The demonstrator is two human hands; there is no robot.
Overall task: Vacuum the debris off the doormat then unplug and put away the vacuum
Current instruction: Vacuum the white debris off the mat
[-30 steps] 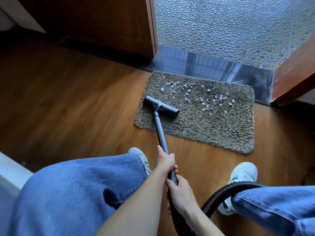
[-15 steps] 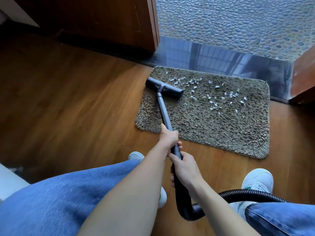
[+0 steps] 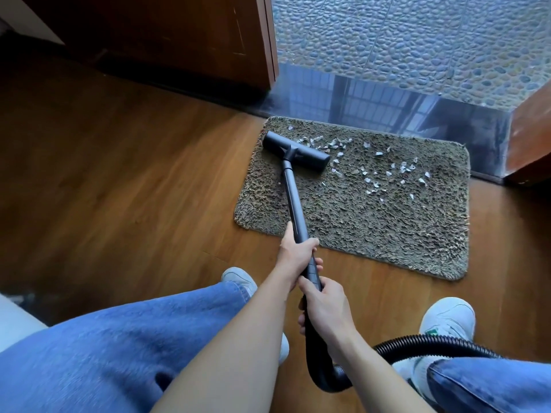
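Note:
A shaggy brown doormat (image 3: 372, 222) lies on the wooden floor before a doorway. Several small white scraps of debris (image 3: 396, 171) are scattered over its far half. The black vacuum head (image 3: 295, 150) rests on the mat's far left corner, touching the leftmost scraps. Its black wand (image 3: 293, 201) runs back toward me. My left hand (image 3: 296, 251) grips the wand higher up, and my right hand (image 3: 325, 305) grips it just below, near the handle. The ribbed black hose (image 3: 432, 344) curves off to the right behind my right leg. The vacuum body and its plug are out of view.
A glossy dark threshold (image 3: 387, 105) and pebble-patterned floor (image 3: 417, 40) lie beyond the mat. A wooden door (image 3: 179, 40) stands at the left, a wooden door frame (image 3: 530, 138) at the right. My white shoes (image 3: 447, 320) and jeans-clad legs fill the foreground.
The vacuum head has been pushed forward from the mat's near left part to its far left corner, over the leftmost scraps. Both hands extended forward with the wand.

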